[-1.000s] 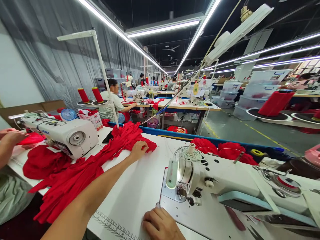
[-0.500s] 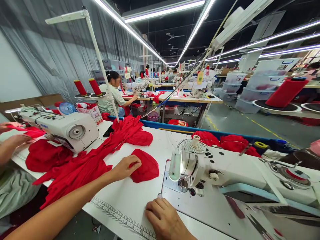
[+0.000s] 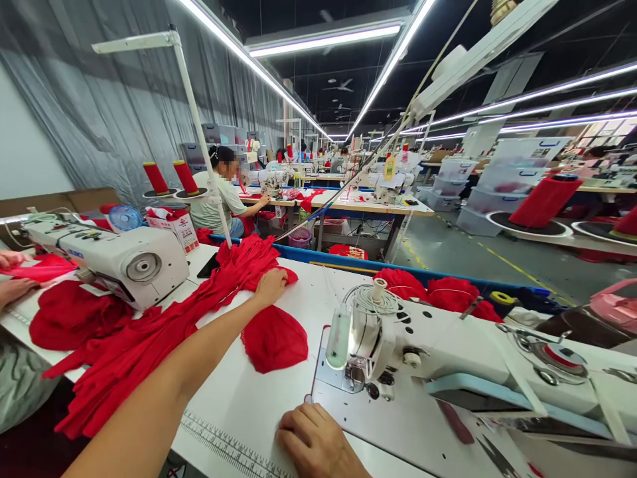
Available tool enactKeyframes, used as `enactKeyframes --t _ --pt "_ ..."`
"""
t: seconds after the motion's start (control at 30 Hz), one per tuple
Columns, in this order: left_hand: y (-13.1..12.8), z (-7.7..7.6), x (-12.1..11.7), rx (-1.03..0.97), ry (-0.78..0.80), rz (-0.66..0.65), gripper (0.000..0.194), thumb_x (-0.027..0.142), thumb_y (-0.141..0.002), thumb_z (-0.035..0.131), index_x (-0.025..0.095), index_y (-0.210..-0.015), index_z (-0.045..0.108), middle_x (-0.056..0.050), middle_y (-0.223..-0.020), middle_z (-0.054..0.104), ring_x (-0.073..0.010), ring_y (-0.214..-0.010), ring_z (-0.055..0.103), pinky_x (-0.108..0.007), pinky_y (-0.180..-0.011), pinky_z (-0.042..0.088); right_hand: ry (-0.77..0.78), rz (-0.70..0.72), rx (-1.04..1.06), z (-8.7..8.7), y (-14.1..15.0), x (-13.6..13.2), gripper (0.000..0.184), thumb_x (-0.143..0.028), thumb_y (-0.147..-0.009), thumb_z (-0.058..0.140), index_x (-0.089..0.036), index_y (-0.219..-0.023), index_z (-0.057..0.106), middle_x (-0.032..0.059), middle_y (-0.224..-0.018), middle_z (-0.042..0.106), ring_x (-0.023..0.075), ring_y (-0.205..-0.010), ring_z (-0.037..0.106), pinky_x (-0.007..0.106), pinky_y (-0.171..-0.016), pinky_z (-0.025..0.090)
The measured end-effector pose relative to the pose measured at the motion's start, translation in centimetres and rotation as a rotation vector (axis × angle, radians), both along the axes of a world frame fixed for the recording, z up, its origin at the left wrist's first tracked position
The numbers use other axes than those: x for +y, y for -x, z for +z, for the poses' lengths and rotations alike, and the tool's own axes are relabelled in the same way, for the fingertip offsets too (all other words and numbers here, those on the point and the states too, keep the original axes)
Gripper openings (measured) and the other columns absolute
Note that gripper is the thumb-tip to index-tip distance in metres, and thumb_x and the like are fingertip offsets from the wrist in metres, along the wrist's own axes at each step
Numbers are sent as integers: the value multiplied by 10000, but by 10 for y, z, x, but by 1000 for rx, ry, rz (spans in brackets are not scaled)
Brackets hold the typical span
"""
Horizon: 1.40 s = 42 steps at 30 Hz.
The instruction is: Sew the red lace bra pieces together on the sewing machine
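Note:
My left hand (image 3: 271,287) reaches out with closed fingers onto a red fabric piece (image 3: 291,274) at the right end of a long heap of red fabric (image 3: 169,332). A separate rounded red fabric piece (image 3: 276,338) lies flat on the white table, below that wrist. My right hand (image 3: 318,438) rests at the table's front edge, its fingers curled together and nothing visible in them. Just beyond it stands a white sewing machine (image 3: 398,345) with a lit lamp by its needle area. A printed ruler strip (image 3: 223,445) runs along the table edge.
Another sewing machine (image 3: 114,259) stands at left, with a co-worker's hands (image 3: 17,285) on red fabric beside it. Red fabric bundles (image 3: 452,295) lie behind my machine. Red thread cones (image 3: 545,202) stand on a rack at right. A person (image 3: 219,192) sits at the table ahead.
My left hand has left the separate red piece and moved up and away to the fabric at the heap's end. My right hand stays by the table edge. The view has shifted slightly.

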<state>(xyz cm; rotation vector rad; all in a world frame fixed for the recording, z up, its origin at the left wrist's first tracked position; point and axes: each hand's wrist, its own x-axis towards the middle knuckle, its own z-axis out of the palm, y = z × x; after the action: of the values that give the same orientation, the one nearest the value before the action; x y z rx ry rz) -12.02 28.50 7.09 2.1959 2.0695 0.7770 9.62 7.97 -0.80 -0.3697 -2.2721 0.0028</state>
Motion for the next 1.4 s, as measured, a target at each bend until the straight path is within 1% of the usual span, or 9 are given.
enactKeyframes --t 0.23,0.37,0.53,0.63,0.73,0.9,1.07,1.23,1.4 --pt "40 87 9 -81 -251 213 332 361 -970 617 155 -1230 600 -94 -1223 629 -233 -1058 640 -450 -908 547 94 19 -50 3 -4 -3 228 -30 -804 505 -196 -938 585 44 -919 678 159 -741 563 296 -653 437" --pt "55 106 -25 -92 -315 183 195 338 -955 589 166 -918 673 -41 -940 683 -207 -925 624 -346 -851 474 161 2 -87 13 -9 -8 323 20 -796 453 -191 -990 603 57 -946 689 173 -758 574 315 -689 465" --pt "67 94 -68 -209 -323 147 398 368 -910 546 188 -557 510 22 -567 479 -156 -635 483 -283 -629 333 215 -154 -68 21 -10 3 381 -35 -916 409 -180 -1218 591 116 -1111 687 223 -984 626 359 -797 518" --pt "68 92 -82 -288 -393 125 429 380 -919 517 203 -540 424 25 -562 393 -154 -616 407 -296 -627 306 230 -244 -196 24 -5 17 452 -210 -965 507 -162 -1414 485 174 -1375 585 289 -1284 529 460 -1007 479" --pt "52 82 -101 -327 -461 25 394 392 -956 466 205 -610 466 -8 -680 475 -184 -742 449 -313 -741 350 279 -270 -341 28 0 16 498 -376 -976 556 -163 -1421 488 172 -1424 551 311 -1326 493 532 -1090 399" --pt "9 14 -165 -342 -200 -373 253 379 -931 551 202 -787 660 -44 -813 651 -201 -849 558 -328 -851 411 296 -226 -326 25 -7 -27 435 -387 -964 594 -178 -1341 536 122 -1185 662 271 -1044 583 501 -1037 381" --pt "-5 -38 -212 -443 95 -522 352 429 -945 543 192 -698 621 -9 -680 605 -160 -682 517 -284 -696 413 314 -222 -214 22 -24 -55 208 -107 -978 427 -206 -952 608 46 -884 632 195 -815 529 386 -854 399" --pt "-17 -18 -223 -600 226 -439 446 438 -1040 298 186 -844 609 -2 -747 583 -149 -672 523 -258 -604 411 807 -95 136 54 -24 -37 204 -248 -1019 396 -218 -871 534 9 -798 569 166 -738 504 310 -705 412" --pt "-35 6 -238 -775 548 -527 314 319 -802 686 213 -1092 631 -20 -1027 674 -208 -924 628 -295 -797 495 1278 -96 436 73 -27 -17 293 -449 -992 482 -214 -842 571 -10 -757 552 151 -686 521 282 -643 427"
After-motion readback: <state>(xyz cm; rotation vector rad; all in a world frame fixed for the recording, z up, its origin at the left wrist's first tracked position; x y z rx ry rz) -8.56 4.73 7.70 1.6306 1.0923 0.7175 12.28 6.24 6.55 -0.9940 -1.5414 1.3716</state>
